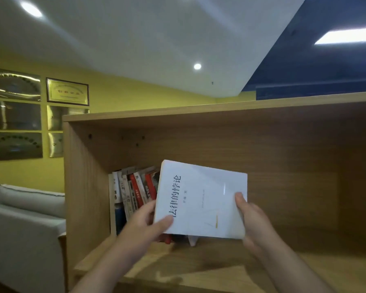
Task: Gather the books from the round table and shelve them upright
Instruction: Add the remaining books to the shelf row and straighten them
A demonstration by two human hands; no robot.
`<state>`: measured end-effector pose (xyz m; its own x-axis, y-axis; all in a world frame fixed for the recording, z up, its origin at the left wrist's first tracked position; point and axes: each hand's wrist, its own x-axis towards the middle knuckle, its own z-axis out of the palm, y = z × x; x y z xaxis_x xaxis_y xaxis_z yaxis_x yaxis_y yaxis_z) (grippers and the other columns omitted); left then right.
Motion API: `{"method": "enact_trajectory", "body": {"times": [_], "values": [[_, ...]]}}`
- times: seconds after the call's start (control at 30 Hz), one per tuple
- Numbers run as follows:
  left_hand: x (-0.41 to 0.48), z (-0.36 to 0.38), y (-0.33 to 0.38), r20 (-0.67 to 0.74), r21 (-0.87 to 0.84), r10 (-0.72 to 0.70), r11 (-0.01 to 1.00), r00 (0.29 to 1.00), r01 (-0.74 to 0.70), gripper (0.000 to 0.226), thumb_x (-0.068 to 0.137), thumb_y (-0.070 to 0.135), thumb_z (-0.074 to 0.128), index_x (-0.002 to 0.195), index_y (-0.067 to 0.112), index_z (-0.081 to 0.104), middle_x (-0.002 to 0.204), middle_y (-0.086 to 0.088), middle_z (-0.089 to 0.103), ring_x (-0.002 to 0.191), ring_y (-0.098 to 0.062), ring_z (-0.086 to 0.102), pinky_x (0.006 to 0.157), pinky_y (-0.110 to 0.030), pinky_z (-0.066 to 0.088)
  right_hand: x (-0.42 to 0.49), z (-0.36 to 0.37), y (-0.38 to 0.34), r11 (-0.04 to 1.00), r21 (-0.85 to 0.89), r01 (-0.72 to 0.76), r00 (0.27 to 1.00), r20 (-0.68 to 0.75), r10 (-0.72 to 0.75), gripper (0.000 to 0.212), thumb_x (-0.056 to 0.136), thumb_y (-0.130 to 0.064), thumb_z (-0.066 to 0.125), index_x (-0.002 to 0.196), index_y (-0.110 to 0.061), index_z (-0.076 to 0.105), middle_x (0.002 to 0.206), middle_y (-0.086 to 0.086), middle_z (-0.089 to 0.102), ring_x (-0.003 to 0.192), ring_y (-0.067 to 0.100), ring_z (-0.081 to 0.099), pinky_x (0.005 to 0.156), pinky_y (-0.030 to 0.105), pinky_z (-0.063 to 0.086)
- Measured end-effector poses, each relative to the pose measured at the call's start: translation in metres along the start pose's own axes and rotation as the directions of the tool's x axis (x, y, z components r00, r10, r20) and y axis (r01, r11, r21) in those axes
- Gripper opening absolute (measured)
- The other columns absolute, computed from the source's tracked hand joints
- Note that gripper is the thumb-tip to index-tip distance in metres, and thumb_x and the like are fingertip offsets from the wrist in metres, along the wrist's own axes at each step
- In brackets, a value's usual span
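A white paperback book (201, 199) with dark printed characters on its cover is held inside the top compartment of a wooden bookshelf (199, 115), its cover facing me, a little above the shelf board. My left hand (145, 226) grips its lower left corner, thumb on the cover. My right hand (253, 216) grips its right edge, thumb on the cover. Several books (133, 193) stand upright at the compartment's left end, leaning slightly; the white book hides part of them.
The shelf board (304, 269) to the right of the white book is bare wood. A grey sofa (23, 220) stands left of the bookshelf. Framed plaques (67, 91) hang on the yellow wall behind.
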<state>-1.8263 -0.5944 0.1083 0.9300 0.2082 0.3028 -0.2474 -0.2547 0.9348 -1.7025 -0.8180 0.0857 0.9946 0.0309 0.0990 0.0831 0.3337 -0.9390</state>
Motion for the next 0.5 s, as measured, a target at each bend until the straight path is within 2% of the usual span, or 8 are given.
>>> {"method": "enact_trajectory", "body": {"times": [0.1, 0.17, 0.23, 0.27, 0.33, 0.37, 0.4, 0.5], "values": [[0.010, 0.020, -0.002, -0.145, -0.141, -0.017, 0.990, 0.989, -0.003, 0.022, 0.097, 0.016, 0.061, 0.112, 0.031, 0.060, 0.108, 0.004, 0.071, 0.100, -0.018, 0.069, 0.065, -0.031, 0.062, 0.005, 0.009, 0.017, 0.999, -0.020, -0.028, 1.000, 0.002, 0.028, 0.037, 0.099, -0.038, 0.059, 0.115, -0.004, 0.065, 0.107, 0.013, 0.076, 0.092, 0.031, 0.072, 0.078, 0.041, 0.056], [0.020, 0.021, 0.006, -0.224, -0.131, 0.012, 0.991, 0.974, -0.042, 0.016, 0.098, 0.013, 0.059, 0.103, 0.028, 0.063, 0.105, 0.000, 0.072, 0.096, -0.018, 0.071, 0.062, -0.031, 0.062, 0.001, 0.012, 0.024, 0.930, -0.347, 0.121, 0.990, -0.026, -0.139, 0.034, 0.096, -0.031, 0.064, 0.119, -0.007, 0.057, 0.120, 0.010, 0.066, 0.094, 0.021, 0.065, 0.079, 0.036, 0.051], [0.031, 0.020, 0.018, -0.233, -0.027, 0.067, 0.997, 0.970, -0.076, 0.018, 0.098, 0.013, 0.059, 0.093, 0.030, 0.062, 0.102, 0.000, 0.071, 0.090, -0.018, 0.070, 0.059, -0.030, 0.061, -0.001, 0.011, 0.030, 0.624, -0.720, 0.304, 0.946, 0.148, -0.289, 0.058, 0.091, -0.036, 0.064, 0.143, -0.020, 0.043, 0.140, 0.001, 0.049, 0.118, 0.020, 0.053, 0.097, 0.037, 0.047], [0.039, 0.020, 0.025, -0.222, 0.053, 0.091, 0.995, 0.971, -0.081, 0.018, 0.098, 0.013, 0.059, 0.091, 0.030, 0.061, 0.100, 0.000, 0.071, 0.087, -0.018, 0.070, 0.057, -0.030, 0.061, -0.001, 0.012, 0.032, 0.493, -0.785, 0.375, 0.924, 0.273, -0.268, 0.067, 0.092, -0.040, 0.062, 0.151, -0.028, 0.033, 0.146, -0.003, 0.040, 0.131, 0.020, 0.044, 0.105, 0.038, 0.042], [0.057, 0.024, 0.038, -0.178, 0.188, 0.104, 0.980, 0.978, -0.070, 0.013, 0.095, 0.015, 0.060, 0.088, 0.025, 0.061, 0.095, -0.003, 0.072, 0.083, -0.020, 0.072, 0.059, -0.035, 0.063, 0.002, 0.017, 0.037, 0.350, -0.805, 0.479, 0.878, 0.435, -0.201, 0.066, 0.095, -0.044, 0.057, 0.152, -0.032, 0.027, 0.150, -0.005, 0.033, 0.141, 0.020, 0.032, 0.111, 0.035, 0.035], [0.068, 0.026, 0.042, -0.161, 0.243, 0.096, 0.968, 0.982, -0.055, 0.009, 0.093, 0.016, 0.061, 0.087, 0.022, 0.062, 0.092, -0.005, 0.074, 0.081, -0.023, 0.073, 0.061, -0.040, 0.064, 0.006, 0.019, 0.040, 0.327, -0.796, 0.510, 0.860, 0.477, -0.181, 0.064, 0.095, -0.046, 0.057, 0.151, -0.031, 0.028, 0.150, -0.004, 0.035, 0.141, 0.019, 0.032, 0.112, 0.034, 0.034], [0.077, 0.029, 0.045, -0.151, 0.301, 0.089, 0.953, 0.984, -0.040, 0.006, 0.091, 0.016, 0.061, 0.085, 0.019, 0.063, 0.088, -0.008, 0.074, 0.079, -0.026, 0.073, 0.062, -0.046, 0.064, 0.009, 0.022, 0.043, 0.361, -0.774, 0.521, 0.851, 0.505, -0.145, 0.066, 0.095, -0.046, 0.058, 0.152, -0.031, 0.027, 0.151, -0.005, 0.036, 0.141, 0.017, 0.033, 0.113, 0.033, 0.033], [0.101, 0.038, 0.046, -0.137, 0.399, 0.061, 0.917, 0.989, -0.001, 0.008, 0.085, 0.020, 0.062, 0.086, 0.013, 0.064, 0.082, -0.011, 0.074, 0.074, -0.028, 0.073, 0.062, -0.051, 0.064, 0.012, 0.036, 0.048, 0.643, -0.618, 0.452, 0.822, 0.569, -0.030, 0.075, 0.092, -0.044, 0.066, 0.149, -0.041, 0.018, 0.150, -0.021, 0.037, 0.135, 0.005, 0.040, 0.111, 0.026, 0.035]]}}
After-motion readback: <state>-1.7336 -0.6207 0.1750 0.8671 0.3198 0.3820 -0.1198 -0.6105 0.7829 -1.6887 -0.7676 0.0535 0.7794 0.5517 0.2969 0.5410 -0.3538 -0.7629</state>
